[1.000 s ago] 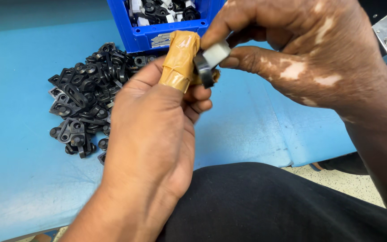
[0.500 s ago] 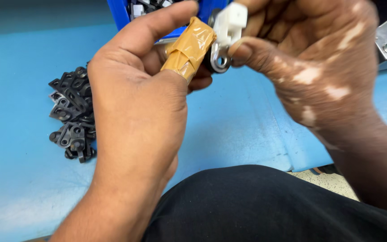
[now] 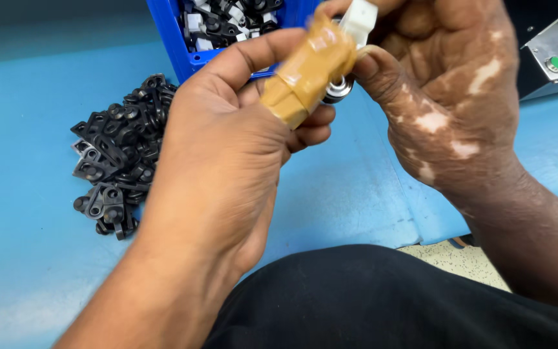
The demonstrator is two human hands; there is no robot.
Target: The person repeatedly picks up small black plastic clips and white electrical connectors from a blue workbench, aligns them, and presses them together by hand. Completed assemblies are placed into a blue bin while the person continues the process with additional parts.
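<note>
Your left hand [image 3: 227,148] and right hand [image 3: 440,97] both pinch the small white part [image 3: 360,19]. It looks light, stiff and slippery, so grip its flat sides, clear of the metal ring [image 3: 338,89].

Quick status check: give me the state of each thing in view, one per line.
left hand: thumb wrapped in tan tape, pressing on the white part
right hand: pinching the white part
white part: held between both hands
blue bin: open, holds parts
black parts pile: loose on blue table
</note>
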